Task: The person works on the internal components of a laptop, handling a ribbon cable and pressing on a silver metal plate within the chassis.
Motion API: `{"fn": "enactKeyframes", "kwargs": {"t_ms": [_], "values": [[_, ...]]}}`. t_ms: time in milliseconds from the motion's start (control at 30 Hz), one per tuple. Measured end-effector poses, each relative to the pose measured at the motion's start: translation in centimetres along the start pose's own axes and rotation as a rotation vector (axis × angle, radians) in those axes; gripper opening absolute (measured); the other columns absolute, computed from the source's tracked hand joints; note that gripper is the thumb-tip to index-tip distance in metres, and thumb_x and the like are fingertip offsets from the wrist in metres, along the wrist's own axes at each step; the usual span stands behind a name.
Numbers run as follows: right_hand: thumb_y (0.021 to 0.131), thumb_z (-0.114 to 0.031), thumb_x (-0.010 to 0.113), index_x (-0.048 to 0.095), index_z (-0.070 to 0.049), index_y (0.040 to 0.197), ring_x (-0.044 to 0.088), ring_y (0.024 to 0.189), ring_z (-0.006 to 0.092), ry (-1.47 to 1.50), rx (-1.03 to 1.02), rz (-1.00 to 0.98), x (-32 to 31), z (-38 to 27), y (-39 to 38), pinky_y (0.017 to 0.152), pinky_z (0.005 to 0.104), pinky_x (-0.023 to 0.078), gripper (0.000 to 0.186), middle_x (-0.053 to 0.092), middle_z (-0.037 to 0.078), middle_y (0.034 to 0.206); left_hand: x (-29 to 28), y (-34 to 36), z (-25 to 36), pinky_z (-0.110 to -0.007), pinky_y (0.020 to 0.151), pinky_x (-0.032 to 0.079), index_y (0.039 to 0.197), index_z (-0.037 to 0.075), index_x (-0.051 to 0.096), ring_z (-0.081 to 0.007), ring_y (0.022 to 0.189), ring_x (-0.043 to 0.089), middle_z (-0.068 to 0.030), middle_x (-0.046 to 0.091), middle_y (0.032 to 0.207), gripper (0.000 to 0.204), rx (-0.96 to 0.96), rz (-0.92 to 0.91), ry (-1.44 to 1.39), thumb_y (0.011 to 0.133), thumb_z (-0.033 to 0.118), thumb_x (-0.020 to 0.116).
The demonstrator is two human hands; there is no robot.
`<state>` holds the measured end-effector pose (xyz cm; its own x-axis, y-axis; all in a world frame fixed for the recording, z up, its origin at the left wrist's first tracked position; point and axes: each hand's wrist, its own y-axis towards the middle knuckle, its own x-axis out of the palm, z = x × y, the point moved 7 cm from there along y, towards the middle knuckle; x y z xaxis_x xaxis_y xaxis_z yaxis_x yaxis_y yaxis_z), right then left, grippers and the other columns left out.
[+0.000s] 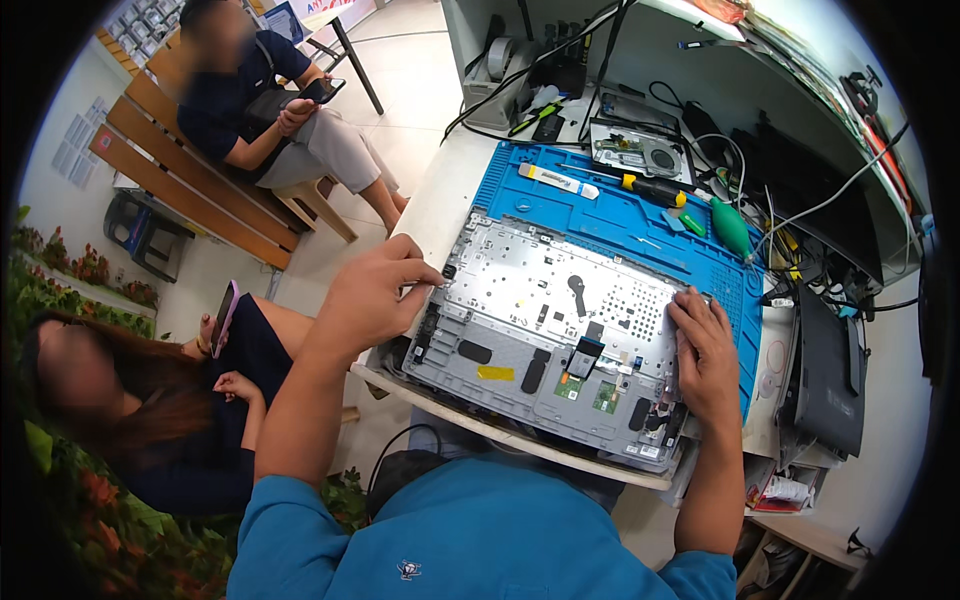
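A silver laptop keyboard housing (540, 290), underside up, lies on a blue repair mat (610, 230) on the white desk, with yellow tape (495, 373) and small green boards (572, 388) on it. My left hand (375, 295) pinches at the housing's upper left edge, beside a small black part (449, 272); what sits between the fingertips is unclear. My right hand (705, 355) rests on the housing's right edge, fingers slightly bent and apart.
Behind lie screwdrivers (650, 188), a green blower (730, 230), an opened drive (640, 150) and cables. A dark laptop (825, 370) stands at right. Two seated people (240, 120) with phones are at left, one close by my left arm.
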<state>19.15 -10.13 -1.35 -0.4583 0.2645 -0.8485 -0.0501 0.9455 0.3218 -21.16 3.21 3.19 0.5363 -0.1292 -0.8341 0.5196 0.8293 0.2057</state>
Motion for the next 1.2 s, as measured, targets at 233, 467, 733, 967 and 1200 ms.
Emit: {"fn": "enactKeyframes", "kwargs": {"t_ms": [233, 467, 733, 967, 1200], "values": [[0.098, 0.005, 0.063, 0.077, -0.001, 0.137, 0.059, 0.154, 0.0367, -0.021, 0.01, 0.015, -0.2, -0.4, 0.2, 0.133, 0.058, 0.036, 0.042, 0.074, 0.02, 0.149, 1.2, -0.2, 0.4, -0.04, 0.075, 0.06, 0.102, 0.014, 0.089, -0.0292, 0.085, 0.075, -0.0046, 0.072, 0.102, 0.015, 0.038, 0.083, 0.217, 0.093, 0.007, 0.078], [0.097, 0.006, 0.063, 0.077, -0.001, 0.138, 0.059, 0.154, 0.0368, -0.03, 0.0, 0.021, -0.1, -0.2, 0.0, 0.133, 0.0576, 0.036, 0.044, 0.073, 0.02, 0.15, 1.8, -1.2, 1.8, -0.043, 0.076, 0.061, 0.103, 0.013, 0.087, -0.0304, 0.086, 0.076, -0.0045, 0.072, 0.104, 0.014, 0.017, 0.198, 0.277, 0.093, 0.008, 0.078], [0.096, 0.006, 0.063, 0.077, -0.001, 0.137, 0.058, 0.154, 0.0367, -0.033, 0.003, 0.01, 0.1, -0.1, 0.1, 0.134, 0.0566, 0.035, 0.045, 0.073, 0.02, 0.15, 2.6, -1.2, 2.0, -0.043, 0.075, 0.059, 0.104, 0.013, 0.087, -0.0304, 0.084, 0.075, -0.0057, 0.07, 0.102, 0.014, -0.023, 0.15, 0.205, 0.095, 0.009, 0.078], [0.095, 0.004, 0.063, 0.076, -0.003, 0.138, 0.057, 0.155, 0.0374, -0.005, -0.002, -0.009, 0.2, 0.5, -0.3, 0.134, 0.0581, 0.034, 0.046, 0.071, 0.019, 0.152, 2.8, -1.4, 2.3, -0.043, 0.076, 0.06, 0.105, 0.013, 0.087, -0.0309, 0.084, 0.075, -0.0063, 0.071, 0.104, 0.015, -0.005, 0.185, 0.249, 0.094, 0.009, 0.078], [0.097, 0.002, 0.064, 0.076, -0.003, 0.137, 0.057, 0.153, 0.0392, 0.03, -0.001, 0.017, 0.1, 0.3, -0.3, 0.134, 0.0593, 0.033, 0.042, 0.071, 0.02, 0.15, 2.3, -0.5, 1.4, -0.037, 0.075, 0.059, 0.111, 0.01, 0.087, -0.0257, 0.082, 0.073, -0.0088, 0.072, 0.105, 0.02, -0.015, 0.098, 0.087, 0.094, 0.004, 0.076]]}}
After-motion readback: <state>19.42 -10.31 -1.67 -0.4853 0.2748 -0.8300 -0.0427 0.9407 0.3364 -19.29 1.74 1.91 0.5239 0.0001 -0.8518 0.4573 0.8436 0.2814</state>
